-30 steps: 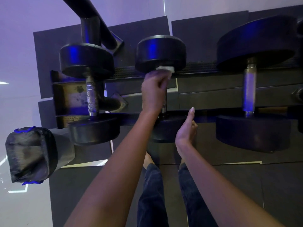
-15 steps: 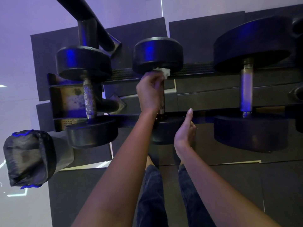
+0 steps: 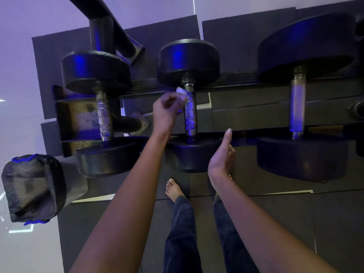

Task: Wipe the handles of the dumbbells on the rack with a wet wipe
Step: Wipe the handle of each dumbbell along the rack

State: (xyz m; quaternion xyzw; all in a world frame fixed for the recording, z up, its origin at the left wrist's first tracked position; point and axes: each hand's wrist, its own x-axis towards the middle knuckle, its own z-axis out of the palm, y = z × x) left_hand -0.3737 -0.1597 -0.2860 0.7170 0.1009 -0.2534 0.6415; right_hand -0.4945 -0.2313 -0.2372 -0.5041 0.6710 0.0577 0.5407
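Observation:
Three black dumbbells lie side by side on the rack [image 3: 246,113]. The middle dumbbell [image 3: 188,62] shows its knurled steel handle [image 3: 190,115]. My left hand [image 3: 167,110] holds a small white wet wipe [image 3: 182,93] in curled fingers, just left of the handle's upper end; the wipe touches or nearly touches the steel. My right hand [image 3: 222,156] hangs with straight fingers beside the near head of that dumbbell and holds nothing. The left dumbbell's handle [image 3: 104,119] and the large right dumbbell's handle [image 3: 296,107] are bare.
A black bag-covered bin [image 3: 33,188] stands at the lower left. A black slanted frame tube [image 3: 110,22] rises behind the left dumbbell. Dark rubber mats cover the floor under my legs and bare foot [image 3: 174,189].
My left hand has come off the middle handle and shifted left, so the knurled steel is now uncovered. The right hand has hardly moved.

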